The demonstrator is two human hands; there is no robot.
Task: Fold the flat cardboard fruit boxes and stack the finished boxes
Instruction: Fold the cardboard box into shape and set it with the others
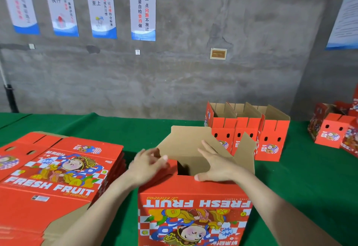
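A red "FRESH FRUIT" box [193, 212] stands upside down in front of me, its brown bottom flaps [186, 145] partly raised. My right hand [215, 165] lies spread on the far brown flap with its thumb at the box's near top edge. My left hand [147, 163] is at the box's left top corner, fingers curled at the edge of a flap; it is blurred. A pile of flat red boxes [58, 168] lies to the left. Three folded boxes [249, 129] stand in a row behind.
A green cloth [120, 129] covers the table. More folded red boxes [335, 129] stand at the right edge. A grey concrete wall with posters [142, 11] rises right behind the table.
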